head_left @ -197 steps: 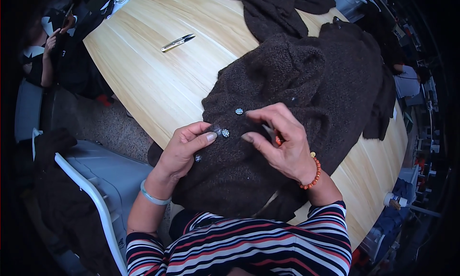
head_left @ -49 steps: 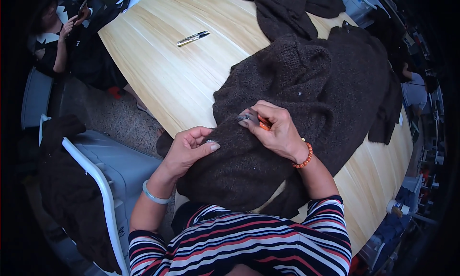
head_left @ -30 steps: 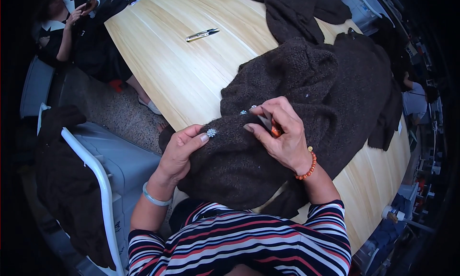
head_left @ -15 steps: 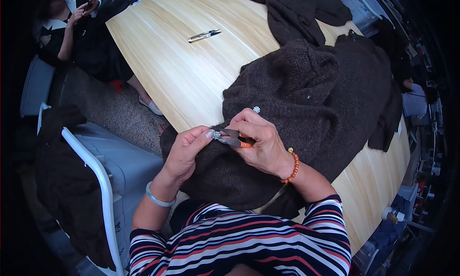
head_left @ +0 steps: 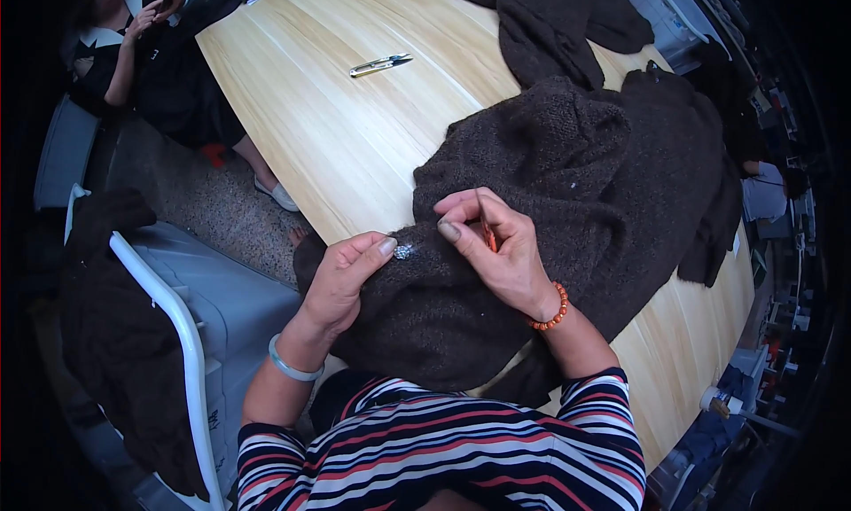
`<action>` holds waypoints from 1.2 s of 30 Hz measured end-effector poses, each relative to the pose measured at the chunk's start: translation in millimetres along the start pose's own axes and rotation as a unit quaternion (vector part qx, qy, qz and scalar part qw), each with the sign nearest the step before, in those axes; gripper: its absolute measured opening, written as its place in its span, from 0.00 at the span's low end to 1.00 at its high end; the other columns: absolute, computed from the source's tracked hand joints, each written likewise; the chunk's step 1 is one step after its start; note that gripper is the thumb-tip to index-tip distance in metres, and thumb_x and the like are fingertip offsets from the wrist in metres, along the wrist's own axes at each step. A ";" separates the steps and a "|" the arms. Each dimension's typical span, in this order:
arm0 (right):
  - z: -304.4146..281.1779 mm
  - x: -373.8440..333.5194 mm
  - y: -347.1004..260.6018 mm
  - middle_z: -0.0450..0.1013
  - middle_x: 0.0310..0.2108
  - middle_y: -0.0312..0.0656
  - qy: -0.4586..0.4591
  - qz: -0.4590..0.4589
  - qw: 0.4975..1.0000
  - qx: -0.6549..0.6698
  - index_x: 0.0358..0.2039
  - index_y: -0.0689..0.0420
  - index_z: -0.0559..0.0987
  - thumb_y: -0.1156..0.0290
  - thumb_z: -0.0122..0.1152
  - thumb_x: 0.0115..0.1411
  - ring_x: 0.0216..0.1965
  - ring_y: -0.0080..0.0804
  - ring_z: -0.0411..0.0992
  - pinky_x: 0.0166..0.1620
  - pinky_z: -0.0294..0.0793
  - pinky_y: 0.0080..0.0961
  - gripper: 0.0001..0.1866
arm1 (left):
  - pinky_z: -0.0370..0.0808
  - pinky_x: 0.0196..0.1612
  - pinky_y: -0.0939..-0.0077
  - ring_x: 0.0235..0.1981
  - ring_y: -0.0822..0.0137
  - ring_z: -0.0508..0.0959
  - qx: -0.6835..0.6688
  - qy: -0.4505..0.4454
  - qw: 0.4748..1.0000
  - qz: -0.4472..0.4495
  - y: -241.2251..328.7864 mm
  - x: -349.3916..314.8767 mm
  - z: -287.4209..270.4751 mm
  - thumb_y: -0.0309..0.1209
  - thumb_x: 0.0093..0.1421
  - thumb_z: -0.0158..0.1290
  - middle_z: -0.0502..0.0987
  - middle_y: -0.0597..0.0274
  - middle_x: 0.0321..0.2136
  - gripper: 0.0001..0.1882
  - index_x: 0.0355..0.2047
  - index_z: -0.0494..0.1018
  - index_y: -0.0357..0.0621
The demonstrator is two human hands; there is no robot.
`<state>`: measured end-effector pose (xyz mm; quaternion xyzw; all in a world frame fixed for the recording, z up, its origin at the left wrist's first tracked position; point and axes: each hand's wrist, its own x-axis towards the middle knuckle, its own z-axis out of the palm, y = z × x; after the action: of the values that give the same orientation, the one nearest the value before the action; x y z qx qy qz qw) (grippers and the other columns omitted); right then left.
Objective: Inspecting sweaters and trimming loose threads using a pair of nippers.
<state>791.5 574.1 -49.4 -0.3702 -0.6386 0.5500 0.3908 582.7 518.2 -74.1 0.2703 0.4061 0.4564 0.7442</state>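
Note:
A dark brown knitted garment [head_left: 567, 218] is spread over the table in front of me. My left hand [head_left: 341, 276] pinches its edge between thumb and fingertips, right beside a round sparkling button [head_left: 403, 251]. Just to the right of that button, my right hand [head_left: 496, 249] is closed around orange-handled thread snips [head_left: 487, 234]. Their dark blade points away from me, and most of the handle is hidden in the palm. The thumb and index finger of this hand come close together; whether they hold a thread is too fine to tell.
A second pair of snips [head_left: 381, 65] lies on the wooden table [head_left: 301, 94]. More brown knitwear [head_left: 576, 19] is at the far side. A grey bin [head_left: 230, 325] with a white rim stands at my left, brown knitwear over it. Someone holding a phone [head_left: 168, 1] sits far left.
The snips' blades have left the button and turned to point away from me. My right hand has shifted right; the second sparkling button near it is now hidden. My left hand stays put.

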 end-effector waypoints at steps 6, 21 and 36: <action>8.3 0.8 -4.4 0.74 0.37 0.46 -0.159 -0.033 0.973 -0.166 0.44 0.62 0.75 0.73 0.68 0.50 0.37 0.39 0.74 0.41 0.72 0.29 0.20 | 0.72 0.43 0.86 0.35 0.79 0.75 0.002 -0.019 1.000 0.006 -1.8 0.3 -3.5 0.30 0.65 0.49 0.78 0.64 0.34 0.11 0.40 0.74 0.34; -33.4 -0.9 7.8 0.70 0.25 0.27 -0.048 0.105 0.990 -0.078 0.34 0.63 0.78 0.73 0.61 0.59 0.28 0.11 0.63 0.32 0.63 0.12 0.07 | 0.72 0.45 0.83 0.38 0.78 0.76 0.030 -0.041 0.998 -0.046 3.2 -20.6 -2.7 0.25 0.59 0.54 0.78 0.64 0.38 0.13 0.44 0.73 0.34; -22.9 -7.8 -18.0 0.70 0.37 0.37 0.047 -0.083 0.974 -0.205 0.41 0.61 0.79 0.76 0.69 0.49 0.30 0.18 0.67 0.31 0.67 0.16 0.17 | 0.72 0.48 0.81 0.41 0.75 0.76 -0.017 -0.005 1.000 -0.017 0.3 -18.7 1.6 0.25 0.63 0.47 0.77 0.60 0.39 0.13 0.46 0.70 0.31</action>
<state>814.8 574.3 -30.2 -0.4129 -0.7473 0.3553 0.3806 579.2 501.5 -66.3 0.2525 0.3994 0.4492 0.7582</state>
